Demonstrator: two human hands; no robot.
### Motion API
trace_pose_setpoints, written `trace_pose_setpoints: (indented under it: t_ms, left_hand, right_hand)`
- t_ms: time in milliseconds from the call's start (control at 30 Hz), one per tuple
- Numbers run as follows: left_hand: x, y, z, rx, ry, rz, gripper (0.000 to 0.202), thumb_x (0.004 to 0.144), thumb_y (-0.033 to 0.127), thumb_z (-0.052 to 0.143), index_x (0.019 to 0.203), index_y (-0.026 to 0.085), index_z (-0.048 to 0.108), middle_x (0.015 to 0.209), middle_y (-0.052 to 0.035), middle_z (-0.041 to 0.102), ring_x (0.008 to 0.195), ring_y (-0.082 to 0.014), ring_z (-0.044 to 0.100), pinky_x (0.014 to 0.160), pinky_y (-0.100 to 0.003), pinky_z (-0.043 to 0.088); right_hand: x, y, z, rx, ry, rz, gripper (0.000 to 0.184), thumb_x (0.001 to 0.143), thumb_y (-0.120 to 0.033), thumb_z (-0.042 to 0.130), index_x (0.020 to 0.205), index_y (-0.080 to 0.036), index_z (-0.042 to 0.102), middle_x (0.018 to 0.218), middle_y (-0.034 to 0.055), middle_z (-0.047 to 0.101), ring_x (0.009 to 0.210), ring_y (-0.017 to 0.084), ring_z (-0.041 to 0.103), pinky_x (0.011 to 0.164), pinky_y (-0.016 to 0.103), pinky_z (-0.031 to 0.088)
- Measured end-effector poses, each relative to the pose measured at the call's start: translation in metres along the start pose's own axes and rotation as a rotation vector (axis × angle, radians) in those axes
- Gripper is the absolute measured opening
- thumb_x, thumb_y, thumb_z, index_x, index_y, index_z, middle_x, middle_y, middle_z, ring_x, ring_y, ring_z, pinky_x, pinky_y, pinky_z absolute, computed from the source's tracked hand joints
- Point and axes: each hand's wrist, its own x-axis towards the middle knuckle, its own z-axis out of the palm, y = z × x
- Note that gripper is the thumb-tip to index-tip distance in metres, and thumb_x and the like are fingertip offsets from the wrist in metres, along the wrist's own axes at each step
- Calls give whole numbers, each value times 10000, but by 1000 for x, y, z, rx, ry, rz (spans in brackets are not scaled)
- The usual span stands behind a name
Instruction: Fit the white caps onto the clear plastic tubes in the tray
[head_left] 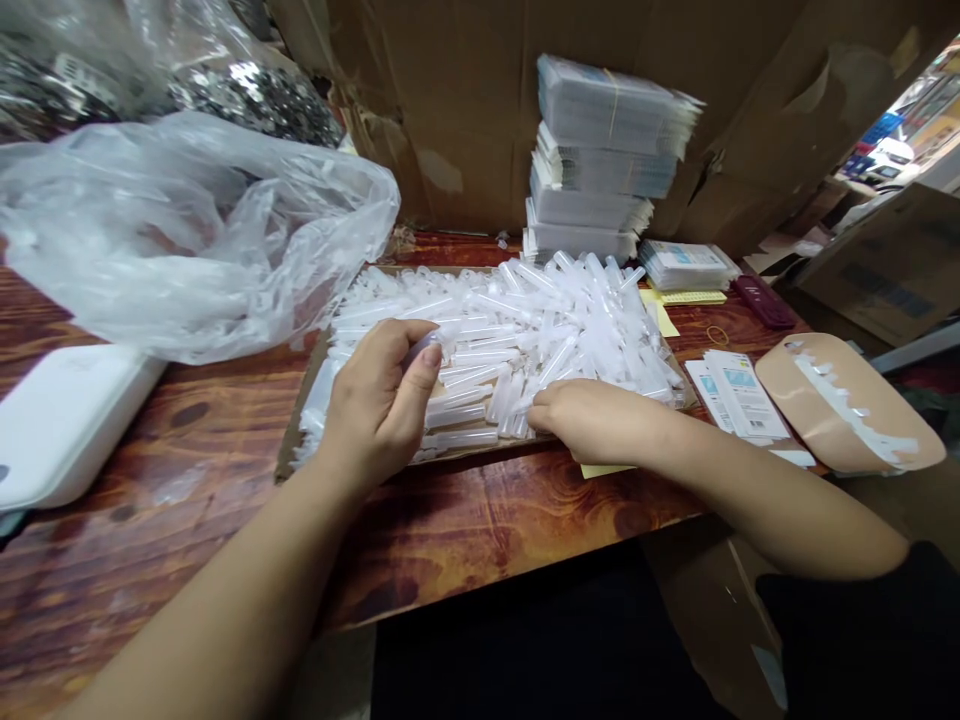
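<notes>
A heap of clear plastic tubes (525,330) lies on a flat piece of cardboard (294,432) on the wooden table (187,470). My left hand (379,405) rests at the heap's near left, fingers curled round one or more tubes, thumb pressed on top. My right hand (589,420) lies at the heap's near edge, its fingers closed and tucked among the tubes; what they grip is hidden.
A large crumpled clear plastic bag (187,230) sits at the left. A white flat box (64,420) is at the left edge. Stacks of packaged sleeves (600,170) stand against the cardboard wall behind. Printed labels (739,395) and a tan backing sheet (847,415) lie at the right.
</notes>
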Motion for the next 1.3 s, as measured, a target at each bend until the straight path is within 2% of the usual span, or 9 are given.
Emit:
trace_pose_setpoints:
  t_ms: [133, 233, 333, 433, 533, 733, 933, 1167, 1300]
  left_hand:
    - [1, -5, 1, -2, -62, -11, 206, 955, 417, 572, 965, 235, 669, 895, -63, 691, 819, -242, 619, 753, -352, 470]
    - [1, -4, 2, -11, -141, -32, 221, 953, 415, 583, 1007, 226, 685, 912, -68, 710, 835, -243, 626, 778, -355, 486]
    - [1, 2, 4, -73, -221, -64, 240, 964, 418, 582, 1032, 217, 695, 882, -58, 701, 833, -229, 633, 781, -341, 499]
    - [1, 9, 4, -143, -299, -109, 264, 974, 436, 580, 1027, 209, 704, 894, -60, 701, 855, -224, 649, 813, -341, 515]
    - [0, 14, 4, -156, -376, -155, 270, 993, 423, 565, 1049, 204, 713, 927, -55, 705, 868, -212, 656, 866, -347, 526]
    - [-3, 15, 4, -164, -421, -96, 225, 1000, 365, 578, 1076, 212, 724, 951, -38, 710, 894, -195, 666, 874, -318, 536]
    - [-4, 14, 4, -152, -383, -77, 185, 1005, 323, 579, 1051, 199, 708, 935, -31, 714, 873, -185, 674, 851, -305, 539]
    - [-7, 19, 1, -102, -380, 22, 99, 1000, 214, 576, 1083, 214, 630, 946, -16, 683, 858, -168, 662, 810, -298, 531]
    - [-13, 19, 3, -117, -286, 22, 134, 968, 198, 608, 1051, 242, 512, 950, -15, 627, 838, -177, 634, 765, -319, 534]
  right_hand:
    - [9, -6, -10, -29, -53, -28, 278, 790, 5, 651, 1015, -135, 736, 1016, 121, 734, 859, 222, 659, 720, 315, 447]
    - [6, 5, -16, 48, 67, -79, 192, 807, -38, 643, 944, -153, 716, 1036, 119, 701, 871, 220, 641, 755, 329, 482]
    - [0, 24, -15, 325, 408, -209, 166, 828, -64, 615, 931, -181, 673, 1002, 71, 666, 906, 197, 623, 830, 337, 513]
    - [2, 37, -5, 724, 818, -293, 99, 868, -151, 673, 931, -207, 621, 917, 13, 634, 816, 148, 609, 770, 311, 527]
    - [14, 37, 10, 985, 1040, -316, 192, 863, -263, 790, 919, -216, 612, 891, 0, 642, 810, 137, 627, 738, 292, 544]
    - [15, 30, 17, 806, 1091, -457, 87, 900, -188, 781, 939, -196, 704, 914, 37, 726, 851, 155, 695, 781, 318, 591]
    - [3, 30, 13, 577, 1161, -460, 85, 926, -127, 737, 976, -193, 723, 929, 61, 760, 891, 180, 731, 803, 339, 617]
    - [14, 22, 25, 567, 1155, -488, 87, 967, -149, 702, 1042, -168, 743, 976, 95, 773, 941, 183, 740, 841, 335, 627]
    - [15, 21, 28, 592, 1136, -424, 89, 978, -197, 700, 1051, -177, 747, 988, 85, 780, 947, 187, 738, 846, 343, 612]
